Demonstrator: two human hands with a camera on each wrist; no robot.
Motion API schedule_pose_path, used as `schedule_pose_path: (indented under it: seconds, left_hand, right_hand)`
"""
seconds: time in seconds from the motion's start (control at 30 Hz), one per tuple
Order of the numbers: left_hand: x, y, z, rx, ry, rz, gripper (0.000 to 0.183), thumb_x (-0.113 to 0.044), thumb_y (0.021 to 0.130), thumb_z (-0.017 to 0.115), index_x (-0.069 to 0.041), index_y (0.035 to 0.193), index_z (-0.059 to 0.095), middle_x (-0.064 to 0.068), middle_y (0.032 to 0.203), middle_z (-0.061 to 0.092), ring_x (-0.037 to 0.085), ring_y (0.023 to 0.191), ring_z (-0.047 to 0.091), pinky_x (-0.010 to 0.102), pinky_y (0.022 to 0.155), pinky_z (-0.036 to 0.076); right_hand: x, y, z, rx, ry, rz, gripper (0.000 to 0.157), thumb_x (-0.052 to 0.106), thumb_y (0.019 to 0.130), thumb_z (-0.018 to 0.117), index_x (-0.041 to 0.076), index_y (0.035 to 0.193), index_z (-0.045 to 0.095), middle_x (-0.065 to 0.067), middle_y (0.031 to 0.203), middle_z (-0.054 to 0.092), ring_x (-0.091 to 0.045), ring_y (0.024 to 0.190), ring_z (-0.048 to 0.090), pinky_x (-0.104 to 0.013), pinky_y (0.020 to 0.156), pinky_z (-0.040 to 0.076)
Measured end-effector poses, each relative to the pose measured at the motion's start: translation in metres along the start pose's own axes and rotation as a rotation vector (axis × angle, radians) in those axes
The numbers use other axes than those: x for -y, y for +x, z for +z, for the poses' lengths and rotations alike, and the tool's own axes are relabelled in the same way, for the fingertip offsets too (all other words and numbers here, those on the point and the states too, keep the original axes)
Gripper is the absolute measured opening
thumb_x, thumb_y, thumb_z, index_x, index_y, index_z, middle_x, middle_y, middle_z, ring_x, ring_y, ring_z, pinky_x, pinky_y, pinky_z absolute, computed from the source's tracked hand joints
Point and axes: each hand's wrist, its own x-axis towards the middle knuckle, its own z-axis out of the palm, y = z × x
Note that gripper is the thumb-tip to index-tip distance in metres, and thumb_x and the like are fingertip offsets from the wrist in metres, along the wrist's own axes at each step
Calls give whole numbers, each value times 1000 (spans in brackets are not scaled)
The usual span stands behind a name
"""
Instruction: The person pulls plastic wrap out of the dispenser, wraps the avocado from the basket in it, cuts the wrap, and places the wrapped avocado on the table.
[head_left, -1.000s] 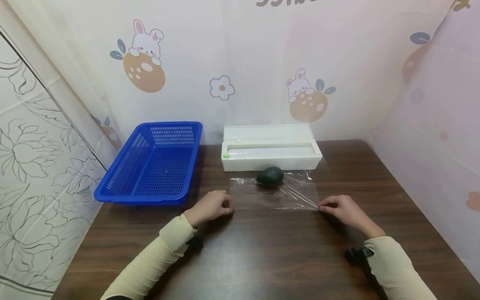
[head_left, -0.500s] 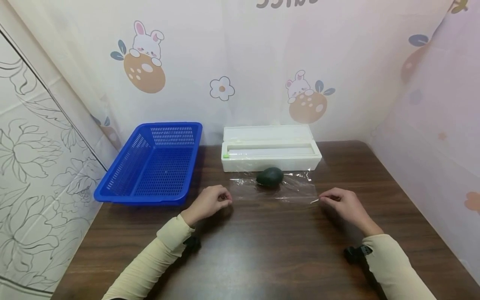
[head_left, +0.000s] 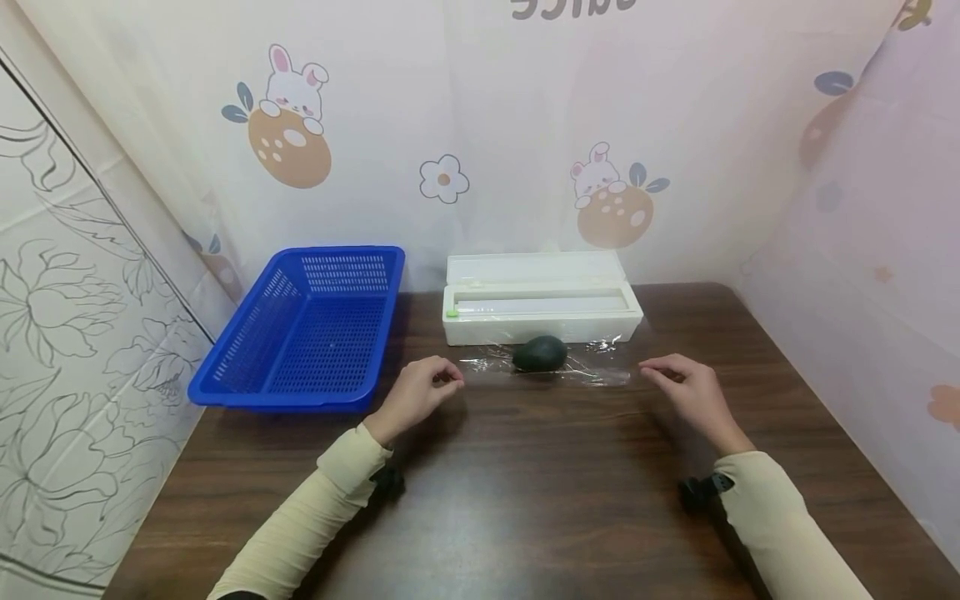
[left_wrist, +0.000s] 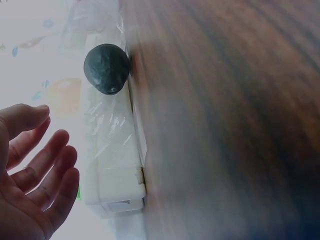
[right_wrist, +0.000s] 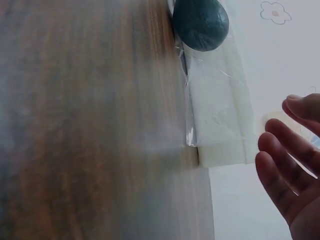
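A dark green avocado (head_left: 540, 353) lies on a sheet of clear cling film (head_left: 600, 375), right before a white open-lidded film box (head_left: 540, 330). At the film's left end my left hand (head_left: 416, 392) has its thumb and index finger together, pinching the near corner. My right hand (head_left: 693, 396) pinches the opposite corner in the same way. The film's near edge is raised toward the avocado. In the wrist views, the other fingers of the left hand (left_wrist: 40, 175) and right hand (right_wrist: 295, 170) are loosely bent; the transparent film between the fingertips is hard to see.
A blue perforated basket (head_left: 390, 333) stands to the left of the film box. A patterned curtain (head_left: 510, 100) hangs behind the dark wooden table (head_left: 525, 500). A small dark device (head_left: 697, 492) is strapped at the right wrist, another (head_left: 388, 483) at the left.
Both hands have moved away from me, up toward the avocado. The film's near edge has come along, so the strip visible in front of the avocado is narrower. Avocado, box and basket have stayed put.
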Motion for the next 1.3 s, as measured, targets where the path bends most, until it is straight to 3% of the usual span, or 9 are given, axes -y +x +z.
schedule_pose_path:
  seconds: [0.23, 0.43, 0.73, 1.1, 1.3]
  left_hand:
    - [-2, 6, -2, -22, -11, -12, 7, -16, 88, 72, -10, 89, 72, 3, 88, 72, 18, 86, 67, 40, 82, 56]
    - [-4, 12, -2, -58, -41, 3, 6, -16, 88, 72, -10, 89, 72, 3, 87, 73, 15, 82, 66, 34, 79, 56]
    - [-4, 24, -5, -123, -111, -52, 11, -19, 89, 72, -9, 88, 72, 4, 86, 73, 17, 79, 65, 34, 76, 56]
    - [-1, 36, -9, -144, -111, -83, 13, -19, 90, 71, -7, 89, 72, 7, 88, 73, 20, 81, 66, 36, 78, 56]
    - [2, 45, -7, -160, -104, -130, 11, -19, 88, 71, -8, 89, 72, 7, 90, 74, 21, 84, 68, 36, 79, 55]
  right_hand:
    - [0, 11, 3, -66, 0, 5, 19, 19, 93, 66, 3, 102, 73, -13, 97, 72, 18, 80, 48, -2, 70, 40]
    - [-1, 18, 4, -93, 34, 10, 18, 16, 91, 68, 1, 100, 74, -14, 93, 71, 15, 76, 51, -5, 65, 42]
    - [-1, 29, 4, -79, 22, 53, 26, 25, 93, 67, 2, 104, 73, -15, 96, 71, 12, 77, 50, -8, 65, 41]
    - [-1, 41, 7, -62, 14, 102, 34, 33, 93, 65, 2, 105, 72, -19, 103, 72, 7, 82, 51, -10, 69, 42]
    - [-3, 48, 9, -44, 14, 139, 35, 33, 94, 65, 1, 106, 72, -20, 107, 72, 11, 82, 49, -12, 68, 41]
